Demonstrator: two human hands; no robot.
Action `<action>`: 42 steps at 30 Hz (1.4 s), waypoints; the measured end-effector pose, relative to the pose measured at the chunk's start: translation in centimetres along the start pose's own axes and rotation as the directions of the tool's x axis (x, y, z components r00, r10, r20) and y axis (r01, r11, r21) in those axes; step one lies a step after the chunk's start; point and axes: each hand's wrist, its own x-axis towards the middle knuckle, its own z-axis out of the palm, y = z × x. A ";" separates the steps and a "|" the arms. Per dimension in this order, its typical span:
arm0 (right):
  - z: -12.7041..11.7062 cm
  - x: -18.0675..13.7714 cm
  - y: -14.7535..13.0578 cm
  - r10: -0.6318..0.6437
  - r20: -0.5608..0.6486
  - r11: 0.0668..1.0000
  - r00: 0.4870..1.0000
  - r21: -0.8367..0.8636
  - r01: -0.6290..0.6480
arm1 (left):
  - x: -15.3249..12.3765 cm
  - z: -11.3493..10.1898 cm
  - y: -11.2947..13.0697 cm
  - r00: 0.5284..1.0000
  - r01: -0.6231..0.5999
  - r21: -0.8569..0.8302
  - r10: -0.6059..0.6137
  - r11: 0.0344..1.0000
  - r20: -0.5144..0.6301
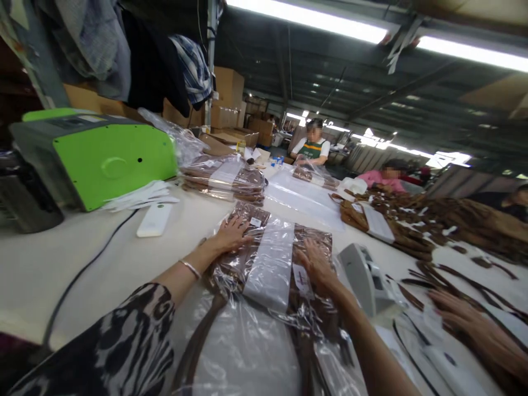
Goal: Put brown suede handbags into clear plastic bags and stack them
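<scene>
A folded brown fabric piece in a clear plastic bag point(270, 258) lies in front of me, with a white band across its middle. My left hand point(233, 234) rests flat on its left side, fingers spread, beside a small white label point(255, 222). On the opposite side of the band, my right hand point(315, 261) lies with fingers stretched out over the plastic. Brown straps point(198, 335) extend from the piece toward me, partly under loose plastic. Another white tag point(302, 279) shows near my right hand.
Left stand a green machine point(119, 159), a white device point(154, 220) and a dark flask point(27, 192). Wrapped brown pieces point(225, 179) lie beyond. A grey-white device point(367, 278), brown fabric point(412, 220) and another person's hand point(474, 319) are right. A person point(312, 146) works opposite.
</scene>
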 end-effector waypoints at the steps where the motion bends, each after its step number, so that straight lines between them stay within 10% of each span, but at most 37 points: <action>1: 0.6 -1.8 -1.0 -0.051 0.017 0.999 0.999 -0.006 0.051 | -1.7 0.2 0.0 1.000 -0.023 0.007 0.023 1.000 0.009; 5: 2.8 -6.8 -4.1 -0.067 0.059 0.995 0.996 -0.070 0.071 | -8.5 1.6 -0.1 0.997 -0.037 0.044 0.040 0.998 -0.061; 9: 3.1 -7.5 -5.1 -0.030 0.055 0.991 0.998 -0.125 0.037 | -12.4 2.5 -0.9 0.966 0.213 -0.057 -0.219 0.975 -0.134; 19: 3.0 -7.5 -5.4 -0.029 0.034 0.993 0.999 -0.109 0.032 | -13.8 -0.4 -3.5 0.881 0.350 -0.699 -0.473 0.624 0.019; 30: 3.1 -8.1 -5.6 -0.061 -0.183 0.997 0.981 -0.050 0.053 | -13.1 -3.3 -1.9 0.915 0.402 -0.824 -0.192 0.400 0.354; 33: 2.8 -8.4 -5.9 -0.108 -0.231 0.994 0.967 -0.018 0.107 | -13.4 -3.1 -0.4 0.939 0.344 -0.918 -0.039 0.198 0.343; 42: 2.0 -8.2 -5.8 -0.051 -0.063 0.969 0.997 0.237 0.065 | -11.6 -3.8 2.5 0.839 0.466 -0.836 -0.155 -0.290 0.522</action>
